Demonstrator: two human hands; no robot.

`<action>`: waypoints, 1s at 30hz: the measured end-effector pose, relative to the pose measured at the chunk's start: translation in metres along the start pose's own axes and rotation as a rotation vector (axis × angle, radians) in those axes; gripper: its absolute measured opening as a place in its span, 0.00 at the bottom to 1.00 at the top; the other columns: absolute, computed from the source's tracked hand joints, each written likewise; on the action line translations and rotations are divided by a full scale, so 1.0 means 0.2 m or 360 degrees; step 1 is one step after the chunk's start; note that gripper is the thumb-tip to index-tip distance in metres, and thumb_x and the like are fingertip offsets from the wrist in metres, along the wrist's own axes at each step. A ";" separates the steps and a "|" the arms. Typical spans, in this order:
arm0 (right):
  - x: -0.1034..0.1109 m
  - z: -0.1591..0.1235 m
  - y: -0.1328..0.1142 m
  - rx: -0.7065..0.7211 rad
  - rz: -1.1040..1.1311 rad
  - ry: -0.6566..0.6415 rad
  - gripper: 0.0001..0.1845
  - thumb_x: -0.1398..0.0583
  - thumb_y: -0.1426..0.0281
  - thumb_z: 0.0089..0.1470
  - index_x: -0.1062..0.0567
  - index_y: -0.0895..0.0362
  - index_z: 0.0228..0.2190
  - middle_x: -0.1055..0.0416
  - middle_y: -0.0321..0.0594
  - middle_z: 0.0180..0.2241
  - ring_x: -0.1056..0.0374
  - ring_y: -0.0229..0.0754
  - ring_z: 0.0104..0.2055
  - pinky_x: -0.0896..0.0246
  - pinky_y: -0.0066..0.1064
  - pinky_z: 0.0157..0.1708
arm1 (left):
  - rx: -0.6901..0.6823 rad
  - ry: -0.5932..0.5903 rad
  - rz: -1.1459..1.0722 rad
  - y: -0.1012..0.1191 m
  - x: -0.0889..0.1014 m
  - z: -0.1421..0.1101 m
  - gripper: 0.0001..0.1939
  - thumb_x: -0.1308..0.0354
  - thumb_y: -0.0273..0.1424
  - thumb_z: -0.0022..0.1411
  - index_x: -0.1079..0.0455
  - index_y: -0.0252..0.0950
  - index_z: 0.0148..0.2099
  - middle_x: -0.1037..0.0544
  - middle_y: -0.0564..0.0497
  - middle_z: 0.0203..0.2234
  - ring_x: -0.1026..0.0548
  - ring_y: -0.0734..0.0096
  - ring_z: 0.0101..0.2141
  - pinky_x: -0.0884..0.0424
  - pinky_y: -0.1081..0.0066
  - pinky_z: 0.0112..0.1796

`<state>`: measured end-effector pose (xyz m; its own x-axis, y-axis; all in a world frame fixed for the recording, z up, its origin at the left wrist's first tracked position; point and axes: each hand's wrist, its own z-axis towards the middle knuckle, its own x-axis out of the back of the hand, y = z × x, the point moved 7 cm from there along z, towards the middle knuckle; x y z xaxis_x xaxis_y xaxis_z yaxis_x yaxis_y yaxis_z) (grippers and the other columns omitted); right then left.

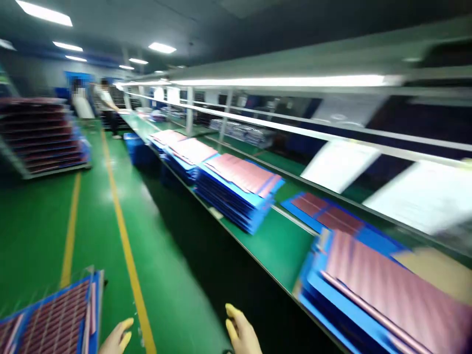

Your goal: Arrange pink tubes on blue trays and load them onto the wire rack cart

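My left hand (117, 338) and my right hand (241, 330) show at the bottom edge, both pale with yellow fingertips, and neither holds anything. The left is closest to a stack of blue-framed trays with pinkish-red sheets (55, 319) at the lower left, not touching it. To the right of my right hand runs the edge of a long green-topped workbench (273, 246). A large stack of blue trays topped with pink sheets (387, 290) lies on that bench at the lower right, blurred and apart from my hands.
Several more blue-and-pink stacks (236, 189) line the bench. A tall tiered stack (40, 135) stands at far left, and a blue bin (138, 150) sits by the bench. Two people (105, 105) stand far off on the green floor, which has yellow lines (127, 246).
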<state>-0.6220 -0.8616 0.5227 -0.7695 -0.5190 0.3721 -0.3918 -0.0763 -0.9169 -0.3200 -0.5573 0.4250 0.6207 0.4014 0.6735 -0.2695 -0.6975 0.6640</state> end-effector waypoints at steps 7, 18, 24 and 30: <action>0.99 -0.18 0.10 -0.0081 -0.0105 0.0427 0.21 0.43 0.60 0.50 0.29 0.50 0.47 0.29 0.40 0.38 0.32 0.42 0.35 0.34 0.37 0.42 | -0.0538 -0.0484 -0.0255 1.34 -0.69 0.19 0.22 0.51 0.40 0.55 0.33 0.37 0.50 0.25 0.47 0.47 0.26 0.64 0.47 0.33 0.63 0.53; 2.25 -0.44 0.36 0.0436 -0.1235 0.1149 0.17 0.45 0.71 0.56 0.32 0.56 0.48 0.31 0.43 0.42 0.35 0.43 0.44 0.38 0.37 0.45 | -0.0943 -0.0667 -0.0200 2.66 -1.53 -0.19 0.15 0.51 0.34 0.61 0.33 0.38 0.50 0.25 0.48 0.43 0.26 0.69 0.41 0.29 0.64 0.47; 2.42 -0.44 0.46 0.0409 -0.1491 0.1228 0.27 0.41 0.78 0.51 0.35 0.55 0.52 0.30 0.47 0.43 0.33 0.47 0.42 0.39 0.43 0.44 | -0.0713 -0.0507 -0.0268 2.83 -1.67 0.04 0.17 0.49 0.37 0.61 0.34 0.36 0.51 0.25 0.44 0.43 0.25 0.67 0.42 0.30 0.64 0.46; 2.44 -0.37 0.49 0.0387 -0.1626 0.1217 0.33 0.36 0.79 0.45 0.36 0.55 0.53 0.28 0.45 0.41 0.32 0.46 0.41 0.40 0.40 0.42 | -0.0917 -0.0543 -0.0173 2.99 -1.84 0.15 0.17 0.49 0.36 0.61 0.35 0.36 0.50 0.27 0.45 0.41 0.26 0.69 0.40 0.29 0.65 0.45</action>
<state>-1.0733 -1.0604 0.6261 -0.3010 0.4735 0.8278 -0.9294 -0.3400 -0.1435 -0.6877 -1.1398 0.5656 0.8386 0.1758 0.5156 -0.4829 -0.1981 0.8529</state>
